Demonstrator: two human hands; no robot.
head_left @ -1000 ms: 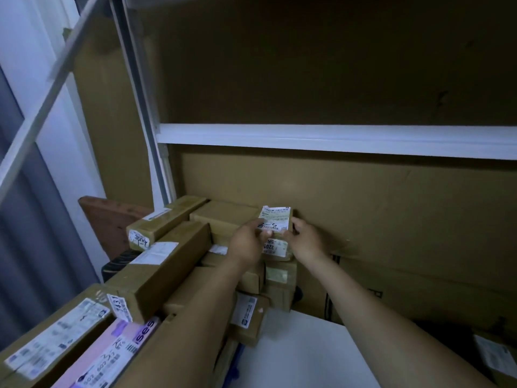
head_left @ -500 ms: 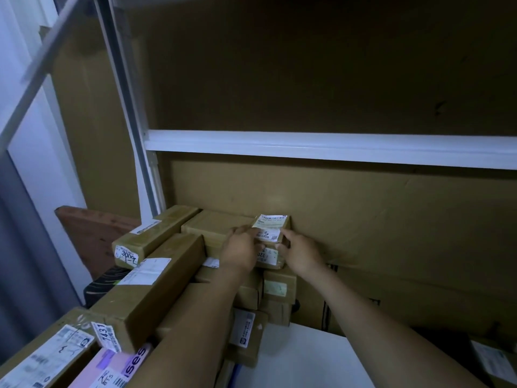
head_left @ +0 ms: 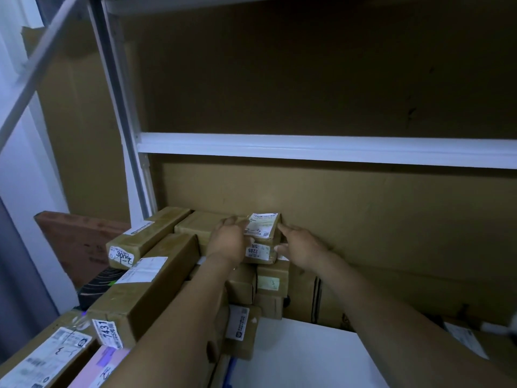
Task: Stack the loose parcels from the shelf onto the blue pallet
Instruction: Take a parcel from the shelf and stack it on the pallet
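Where the long brown parcel marked 7431 (head_left: pixel 134 309) lies nearest at the lower left, both forearms reach past it, over a white surface (head_left: pixel 302 357), to the stack. The left hand (head_left: pixel 228 242) curls its fingers against the left side of a small white-labelled parcel (head_left: pixel 264 225); the right hand (head_left: pixel 300 245) lays a straight forefinger on its right side. It sits atop a parcel marked 2205 (head_left: pixel 258 252), touching a cardboard sheet (head_left: pixel 363 219) under a white shelf beam (head_left: pixel 307 148)

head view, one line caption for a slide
Left hand and right hand bracket a small labelled parcel atop stacked brown parcels.
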